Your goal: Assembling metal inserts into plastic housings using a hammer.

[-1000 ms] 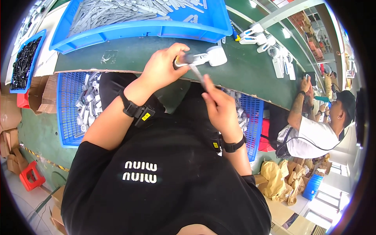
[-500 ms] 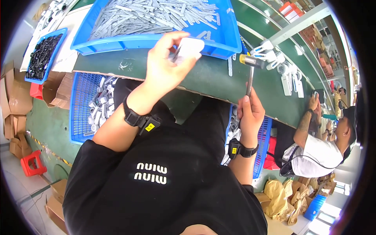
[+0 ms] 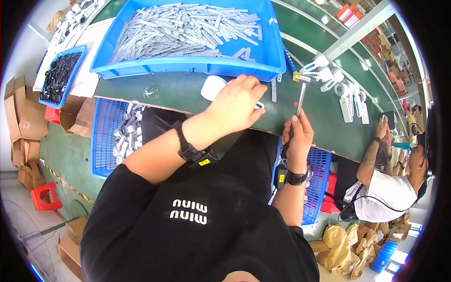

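My left hand is closed over a white plastic part on the green bench top. The rounded end of the white plastic part sticks out left of my knuckles, and a small piece shows by the fingertips; the middle is hidden under the hand. My right hand grips a small hammer by its dark handle. Its metal shaft stands up, and its yellow-and-metal head is above the bench, apart from the white part. Just beyond my left hand is a blue tray of flat grey strips.
Several white plastic parts lie on the bench at right. A small blue tray of black pieces stands at left. Blue baskets with white parts flank my legs. A co-worker in a white shirt sits at right.
My left hand has come down and right, bringing the white part from the air onto the bench. My right hand still grips the hammer and has barely moved.
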